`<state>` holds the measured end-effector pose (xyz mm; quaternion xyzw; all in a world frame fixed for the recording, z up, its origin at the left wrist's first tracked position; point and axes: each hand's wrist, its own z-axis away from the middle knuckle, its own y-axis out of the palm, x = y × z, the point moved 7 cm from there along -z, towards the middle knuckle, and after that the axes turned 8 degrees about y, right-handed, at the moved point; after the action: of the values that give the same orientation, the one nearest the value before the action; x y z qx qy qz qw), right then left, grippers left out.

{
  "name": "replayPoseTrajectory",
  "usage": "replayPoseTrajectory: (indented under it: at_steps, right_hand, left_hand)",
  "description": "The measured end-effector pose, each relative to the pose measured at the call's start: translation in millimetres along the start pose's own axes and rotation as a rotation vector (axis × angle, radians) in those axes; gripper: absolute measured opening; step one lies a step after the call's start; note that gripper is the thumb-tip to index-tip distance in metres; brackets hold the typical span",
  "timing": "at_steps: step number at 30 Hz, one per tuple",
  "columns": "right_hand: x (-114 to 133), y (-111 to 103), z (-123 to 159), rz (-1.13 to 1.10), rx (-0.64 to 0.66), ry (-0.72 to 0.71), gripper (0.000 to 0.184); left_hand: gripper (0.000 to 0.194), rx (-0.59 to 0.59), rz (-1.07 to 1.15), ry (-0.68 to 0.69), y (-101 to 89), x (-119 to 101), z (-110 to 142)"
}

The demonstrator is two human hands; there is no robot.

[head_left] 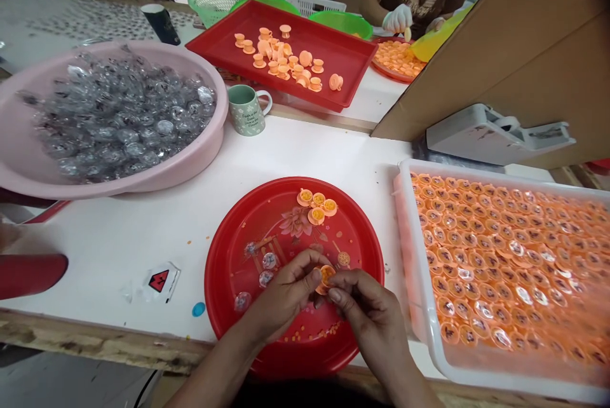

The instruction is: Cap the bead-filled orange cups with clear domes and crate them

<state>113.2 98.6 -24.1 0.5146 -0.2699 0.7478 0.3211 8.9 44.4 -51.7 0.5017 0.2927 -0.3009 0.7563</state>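
Cup: a small orange cup (326, 277) is held above the round tray (257, 211), over its near half.
Left hand: the cup is pinched between thumb and fingers of the left hand (298, 282).
Right hand: the opposite edge of the cup is gripped by thumb and forefinger of the right hand (366, 304); whether anything else is pinched there cannot be told.
Step in hand: the cup appears to be worked on at its yellowish inside, by fingertip.
Next move: a level cup, a firm left pinch and light pressure from the right seem to be called for.
Round tray: four filled cups (316, 206) are grouped near the far rim; clear discs (269, 260) are scattered at the left, and orange bits (305, 334) lie at the near side.
Crate: rows of shiny-topped cups are held in the crate (476, 380), right of the round tray.
Mug: "Faith is the Seed, Love is the Flower" seems to be printed on the mug (246, 110).
Packet: a red and black mark is carried by the packet (160, 281) on the table (314, 154); no words can be read.
Dispenser: no brand can be made out on the white dispenser (476, 135).
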Motion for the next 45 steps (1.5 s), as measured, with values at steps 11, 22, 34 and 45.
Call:
replayPoseTrajectory:
  at_steps: [11,22,34,45]
  right_hand:
    - [22,-4,9,0.614,-0.022,-0.341,0.031]
    - [18,-20,12,0.436,-0.170,-0.327,0.015]
    - [19,-20,16,0.284,-0.245,-0.338,0.016]
    - [17,-19,21,0.272,-0.253,-0.368,0.020]
  left_hand:
    - [0.026,0.074,-0.589,0.052,9.7,-21,1]
    - [0.041,0.051,-0.814,0.255,17.0,-26,14]
    - [0.026,0.034,-0.800,0.449,19.3,-37,16]
    - [0.027,0.054,-0.846,0.521,25.2,-42,17]
